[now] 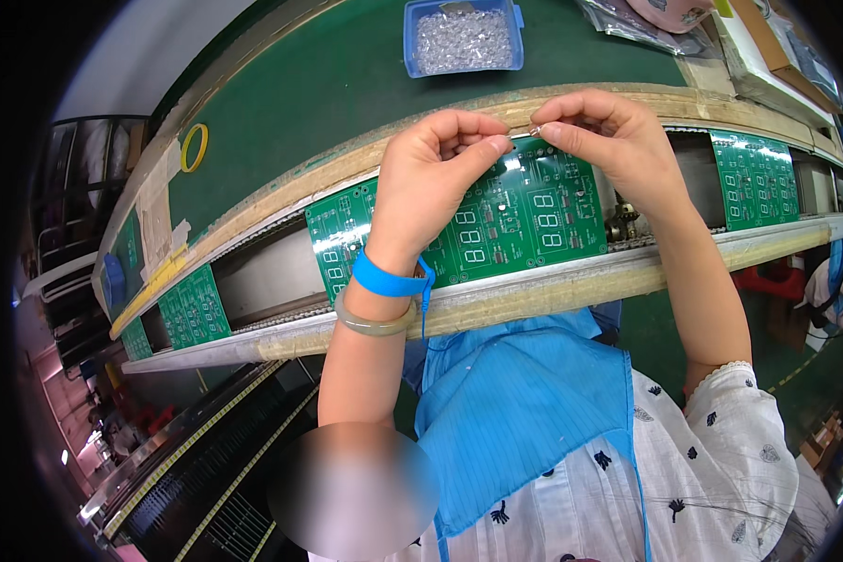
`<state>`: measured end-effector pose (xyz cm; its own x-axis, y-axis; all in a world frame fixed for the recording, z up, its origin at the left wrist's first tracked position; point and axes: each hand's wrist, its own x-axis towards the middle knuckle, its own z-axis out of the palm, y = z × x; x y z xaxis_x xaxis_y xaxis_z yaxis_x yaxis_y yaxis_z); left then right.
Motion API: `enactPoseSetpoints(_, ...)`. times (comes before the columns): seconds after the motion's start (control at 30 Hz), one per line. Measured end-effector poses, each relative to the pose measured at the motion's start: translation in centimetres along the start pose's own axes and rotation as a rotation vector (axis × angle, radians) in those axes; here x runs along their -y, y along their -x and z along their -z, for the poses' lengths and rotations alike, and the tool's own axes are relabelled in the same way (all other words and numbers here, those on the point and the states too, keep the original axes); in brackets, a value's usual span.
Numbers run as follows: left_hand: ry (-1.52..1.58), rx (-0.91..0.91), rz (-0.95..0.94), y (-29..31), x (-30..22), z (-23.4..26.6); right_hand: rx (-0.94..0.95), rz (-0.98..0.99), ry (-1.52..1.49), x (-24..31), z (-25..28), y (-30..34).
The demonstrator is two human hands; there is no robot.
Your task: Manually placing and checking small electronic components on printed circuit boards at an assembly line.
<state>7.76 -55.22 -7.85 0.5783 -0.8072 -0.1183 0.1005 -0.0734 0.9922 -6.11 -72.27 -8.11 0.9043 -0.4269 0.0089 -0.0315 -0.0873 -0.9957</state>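
Observation:
Both hands are raised over the far edge of a green circuit board printed with white digit outlines. My left hand pinches thumb and index finger together; what lies between the tips, if anything, is too small to name. Facing it, my right hand pinches a tiny clear component with thin metal leads. The fingertips of the two hands are a short gap apart. A blue wrist strap with a cord and a pale bangle circle my left wrist and forearm.
The board rides on a rail line, with more boards to the right and left. Beyond the wooden ledge stands a blue bin of small clear parts. A yellow tape ring lies left. Another person's arm shows far right.

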Motion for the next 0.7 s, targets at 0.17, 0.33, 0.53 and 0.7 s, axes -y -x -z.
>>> enactPoseSetpoints(0.17, -0.006, -0.008, -0.010, 0.2, 0.4, 0.2, -0.013, 0.063, 0.084, -0.2, -0.1, 0.3)
enactPoseSetpoints(0.33, -0.032, -0.024, -0.019, 0.1, 0.8, 0.3, -0.054, 0.235, 0.424, -0.5, -0.1, 0.3)
enactPoseSetpoints(0.53, -0.073, -0.041, -0.019, 0.2, 0.9, 0.3, -0.047, 0.290, 0.572, -0.9, -0.5, 0.3)
enactPoseSetpoints(0.7, -0.194, -0.053, -0.073, 0.2, 1.1, 0.1, -0.034, 0.322, 0.633, -1.3, -0.5, 0.0)
